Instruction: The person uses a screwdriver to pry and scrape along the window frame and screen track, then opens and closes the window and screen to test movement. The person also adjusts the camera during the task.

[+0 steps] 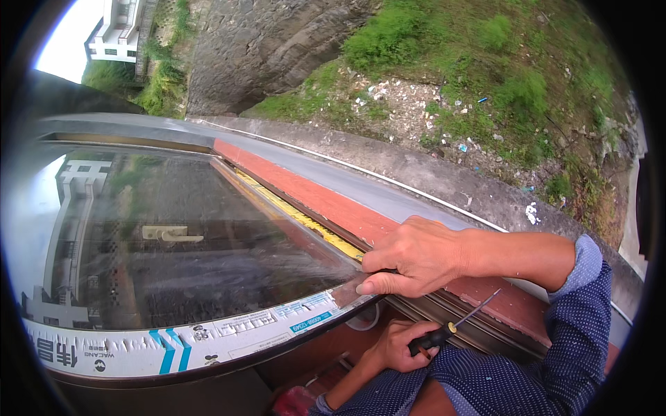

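A glass window sash [277, 334] with a protective film strip along its lower rail fills the left and middle of the view. At its right corner my right hand [420, 256] is closed, thumb on the near side and fingers curled over the edge. A small dark part shows between thumb and fingers. Along the sash's far side runs a yellow strip [298, 216] with dark marks, ending beside those fingers. Lower down, my left hand [404, 344] is wrapped around the black handle of a screwdriver [475, 310], its metal shaft pointing up to the right.
A red painted ledge [291, 182] and brown window track [444, 312] run beside the sash. Beyond them lie a concrete wall [416, 163] with a white pipe [333, 158], then a grassy slope [513, 90] with litter. A pale handle [170, 234] appears on the glass.
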Tool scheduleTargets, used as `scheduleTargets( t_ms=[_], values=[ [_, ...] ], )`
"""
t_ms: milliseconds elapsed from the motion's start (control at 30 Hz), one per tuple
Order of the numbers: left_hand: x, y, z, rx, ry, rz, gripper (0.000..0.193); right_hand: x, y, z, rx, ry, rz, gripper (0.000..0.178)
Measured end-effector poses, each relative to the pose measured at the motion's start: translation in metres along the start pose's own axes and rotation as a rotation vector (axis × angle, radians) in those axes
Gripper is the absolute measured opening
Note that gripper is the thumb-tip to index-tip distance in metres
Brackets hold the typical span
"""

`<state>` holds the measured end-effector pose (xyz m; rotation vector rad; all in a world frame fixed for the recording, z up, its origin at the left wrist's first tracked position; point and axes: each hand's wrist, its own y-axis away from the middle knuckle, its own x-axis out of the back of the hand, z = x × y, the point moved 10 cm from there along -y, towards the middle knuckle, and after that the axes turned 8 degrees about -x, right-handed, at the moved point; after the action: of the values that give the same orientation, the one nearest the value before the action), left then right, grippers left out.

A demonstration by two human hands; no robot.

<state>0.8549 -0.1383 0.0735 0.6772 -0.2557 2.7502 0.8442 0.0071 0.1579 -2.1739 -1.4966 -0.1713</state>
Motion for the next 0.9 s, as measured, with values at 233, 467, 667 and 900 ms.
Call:
scheduleTargets(
  t_ms=[233,467,667,900],
  values=[
    [-0.003,0.005,-0.005,0.025,-0.002,-0.058,0.04,0.028,-0.036,-0.061,0.152,-0.044,0.072,0.048],
    [-0.002,0.0,-0.001,-0.022,0.029,-0.014,0.041,0.01,-0.031,-0.032,-0.026,-0.038,-0.089,0.052],
    [-0.001,-0.001,-0.002,0.009,0.015,-0.044,0.04,0.058,-0.073,-0.123,0.265,-0.063,0.136,0.053],
    [-0.003,0.004,-0.008,-0.045,0.05,0.013,0.04,0.034,-0.047,-0.071,0.157,-0.044,0.109,0.052]
  ],
)
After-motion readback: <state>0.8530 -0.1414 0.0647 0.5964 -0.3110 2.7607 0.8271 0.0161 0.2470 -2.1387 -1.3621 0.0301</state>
